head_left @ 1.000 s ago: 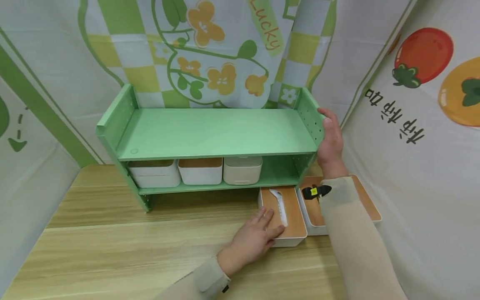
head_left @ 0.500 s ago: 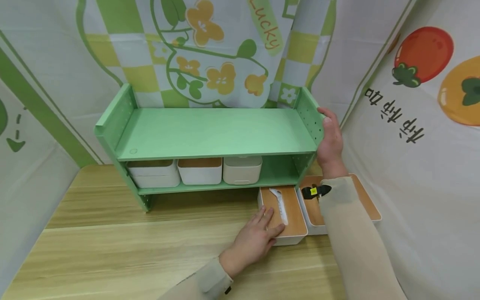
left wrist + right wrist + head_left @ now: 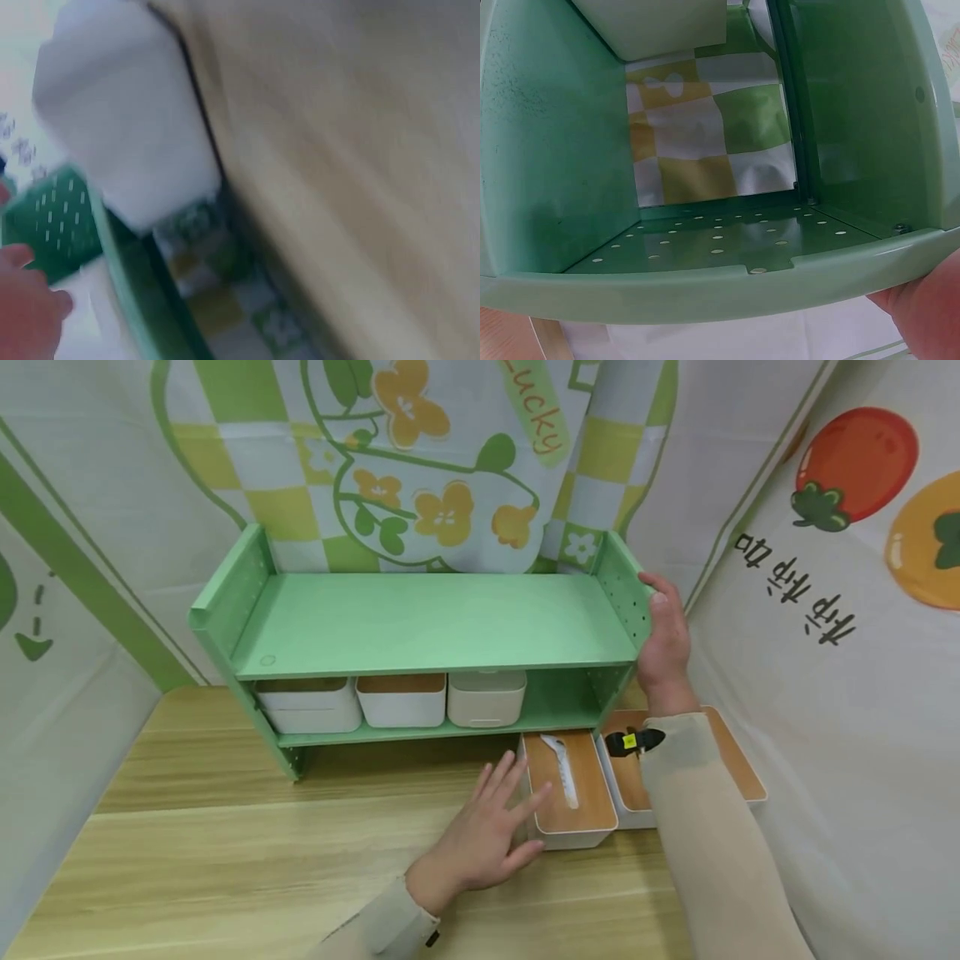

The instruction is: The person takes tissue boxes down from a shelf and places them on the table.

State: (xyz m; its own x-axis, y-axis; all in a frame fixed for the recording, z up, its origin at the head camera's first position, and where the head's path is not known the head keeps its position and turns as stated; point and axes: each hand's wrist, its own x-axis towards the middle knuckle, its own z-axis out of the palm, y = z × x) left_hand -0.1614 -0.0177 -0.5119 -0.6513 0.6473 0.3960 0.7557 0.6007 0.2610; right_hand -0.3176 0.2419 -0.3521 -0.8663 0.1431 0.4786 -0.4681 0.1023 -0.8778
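Observation:
In the head view, my right hand grips the right side panel of a green two-tier shelf. The right wrist view shows part of that hand at the edge of the perforated panel. A white tissue box with a wood-look lid and a white-filled slot stands on the table before the shelf's right end. Fingers spread, my left hand hovers at the box's left edge; whether it touches is unclear. The left wrist view is blurred, with fingers at its left edge.
Two white bins and a cream lidded box sit on the lower tier. Right of the tissue box stands another wood-topped white box, partly behind my right forearm. Printed fabric walls enclose the wooden table.
My left hand has lifted off the tissue box's lid and drawn slightly left, fingers spreading. My right hand keeps its hold on the shelf panel.

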